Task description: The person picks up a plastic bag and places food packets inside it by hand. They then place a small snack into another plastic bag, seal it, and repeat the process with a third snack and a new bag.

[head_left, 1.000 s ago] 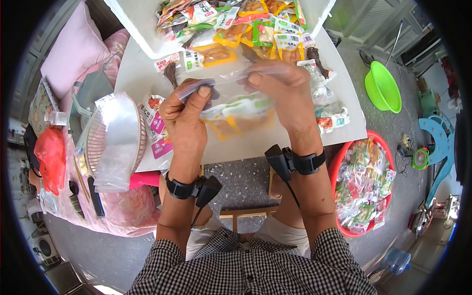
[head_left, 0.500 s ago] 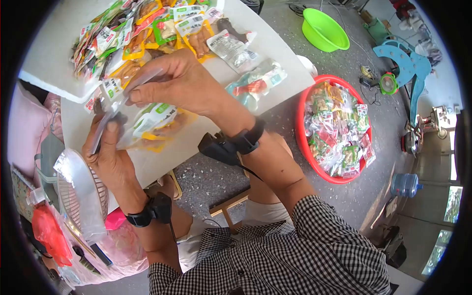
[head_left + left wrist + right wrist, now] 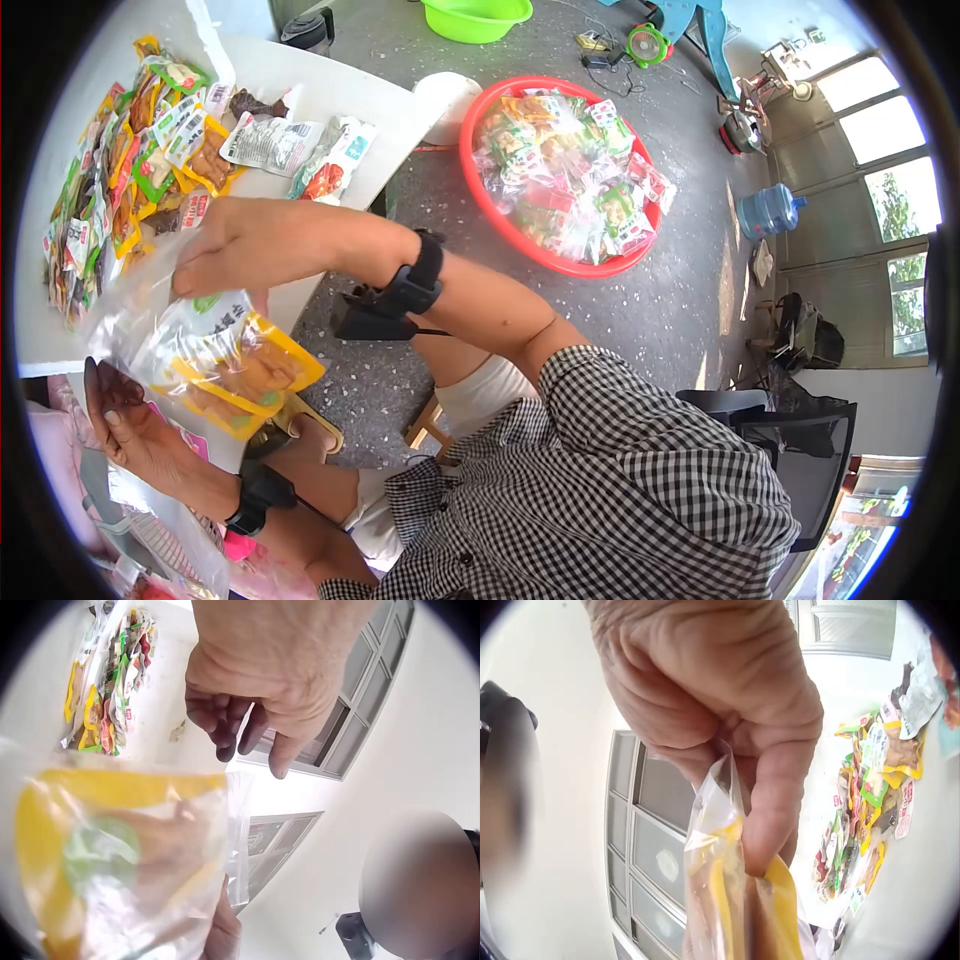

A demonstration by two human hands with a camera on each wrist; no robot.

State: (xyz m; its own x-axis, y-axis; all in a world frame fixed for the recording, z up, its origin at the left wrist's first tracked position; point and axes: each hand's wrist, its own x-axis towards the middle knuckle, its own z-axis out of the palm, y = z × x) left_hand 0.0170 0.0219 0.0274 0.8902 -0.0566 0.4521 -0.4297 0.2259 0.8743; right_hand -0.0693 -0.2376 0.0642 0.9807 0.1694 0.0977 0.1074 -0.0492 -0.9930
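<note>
I have the clear bag (image 3: 225, 360) off the worktop (image 3: 340, 95), held in the air over its near edge and above my knees. My right hand (image 3: 240, 245) has its grip clamped on the bag. In the right wrist view the thumb and the curled fingers (image 3: 776, 802) pinch the clear upper edge, and the plastic drops straight down from that pinch.

The bag's mouth end therefore points up at the right hand. The filled end, with yellow and green snack packets inside, points down toward my lap. In the head view the bag shows its broad face. The yellow packets lie on a slant, their long axis running from lower left to upper right across that view.

My left hand (image 3: 130, 425) sits low at the bag's left corner, palm up. The left wrist view shows its grip apart: the fingers (image 3: 255, 727) hang loosely curled, with the bag just beside them. I cannot tell whether they touch the plastic.

A heap of loose snack packets (image 3: 120, 140) covers the far left of the worktop. On the floor to the right stands a red basin (image 3: 463, 150) full of bagged packets. A green basin (image 3: 478, 18) is beyond it, and a blue water bottle (image 3: 768, 210) lies farther right.
</note>
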